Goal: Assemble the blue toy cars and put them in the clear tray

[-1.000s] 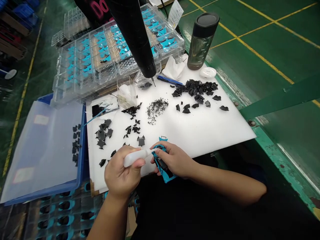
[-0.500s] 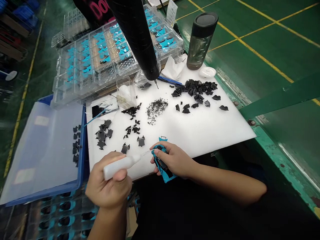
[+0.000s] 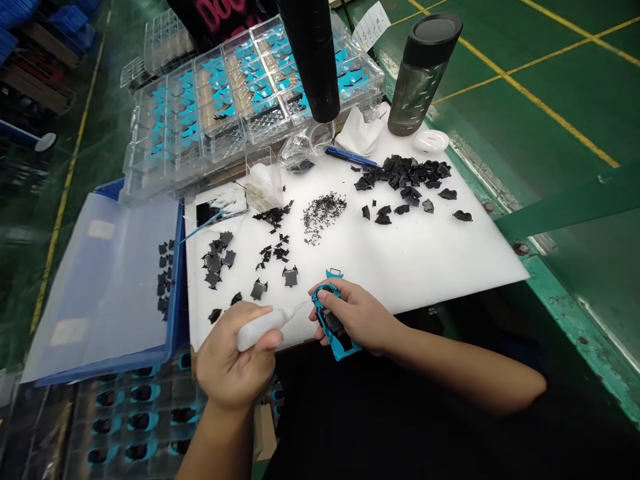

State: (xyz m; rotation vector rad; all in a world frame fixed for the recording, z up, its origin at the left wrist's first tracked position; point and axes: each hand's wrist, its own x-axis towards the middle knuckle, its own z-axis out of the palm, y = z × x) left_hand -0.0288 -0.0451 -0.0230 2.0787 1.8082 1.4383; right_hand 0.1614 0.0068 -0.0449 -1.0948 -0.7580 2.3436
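Note:
My left hand (image 3: 233,363) is closed round a small white squeeze bottle (image 3: 260,326), whose thin nozzle points right, at a blue plastic part. My right hand (image 3: 357,317) grips this blue part with its black insert (image 3: 330,321) at the near edge of the white board (image 3: 400,257). The nozzle tip sits just left of the part's ring; whether it touches I cannot tell. Small black pieces (image 3: 274,277) lie on the board just beyond both hands.
A heap of black parts (image 3: 403,177) and a patch of tiny black screws (image 3: 323,213) lie farther back. Clear trays with blue parts (image 3: 240,93), a dark bottle (image 3: 423,73), a hanging black tool (image 3: 313,60) and a blue bin with a clear lid (image 3: 105,280) surround the board.
My left hand drew the bottle back to the left, then brought the nozzle back toward the blue part. The right hand kept its grip. The view shifted slightly.

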